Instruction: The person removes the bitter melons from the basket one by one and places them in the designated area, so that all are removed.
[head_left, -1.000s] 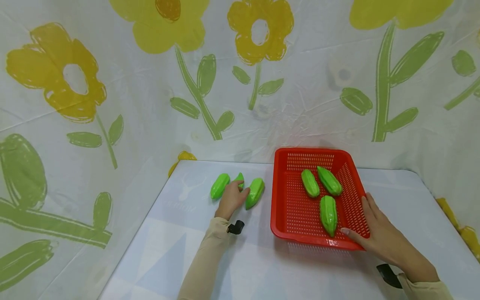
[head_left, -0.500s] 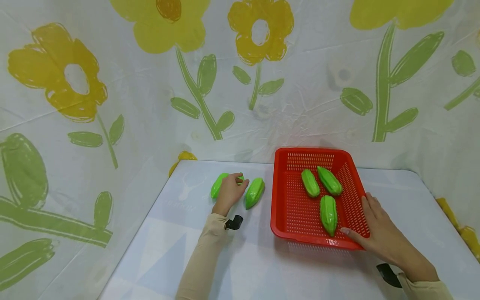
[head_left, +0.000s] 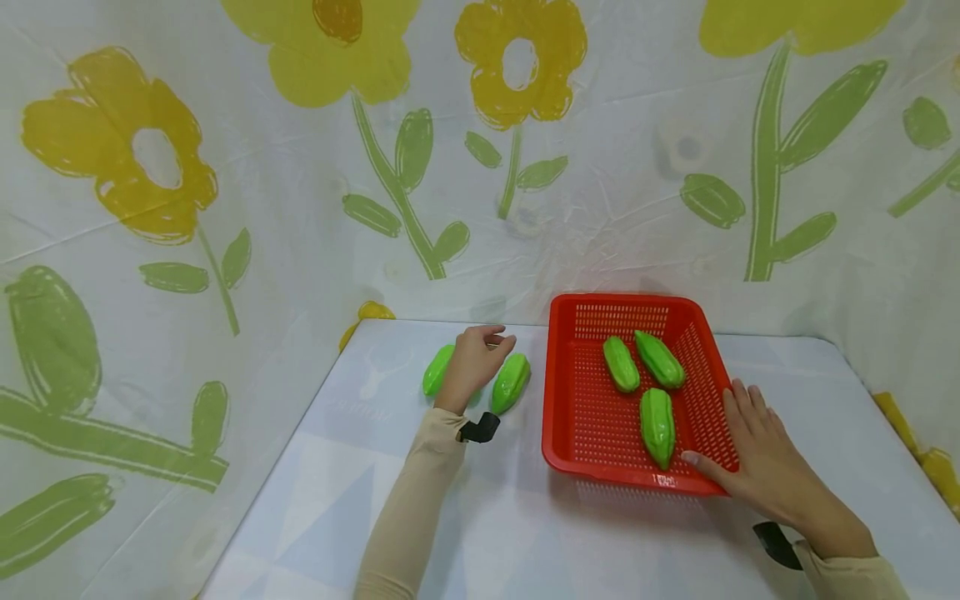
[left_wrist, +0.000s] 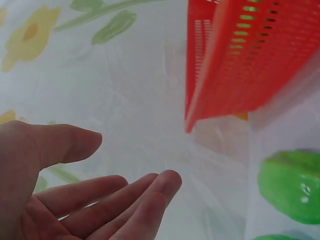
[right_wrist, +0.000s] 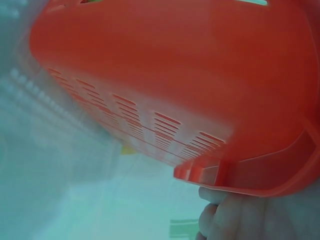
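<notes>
My left hand (head_left: 474, 362) hovers above the left part of the table with its thumb and fingers apart. Nothing lies between them in the left wrist view. Below and beside it are glossy green ribbed vegetables with pointed ends: one at its left (head_left: 437, 372), one at its right (head_left: 512, 383), and a third almost hidden under the hand. My right hand (head_left: 772, 462) rests on the near right corner of a red plastic basket (head_left: 550, 392), fingers extended along its side, thumb over the front rim. Three similar green vegetables (head_left: 657, 427) lie inside the basket.
A pale table (head_left: 510, 533) with faint blue triangles carries everything. Behind and to the left hangs a white sheet (head_left: 600, 208) printed with yellow flowers. A small black device (head_left: 480, 427) sits on each wrist.
My left hand has lifted from among the green vegetables and moved up and slightly right, with nothing in it. The middle vegetable is now mostly covered. My right hand and the basket stay put.
</notes>
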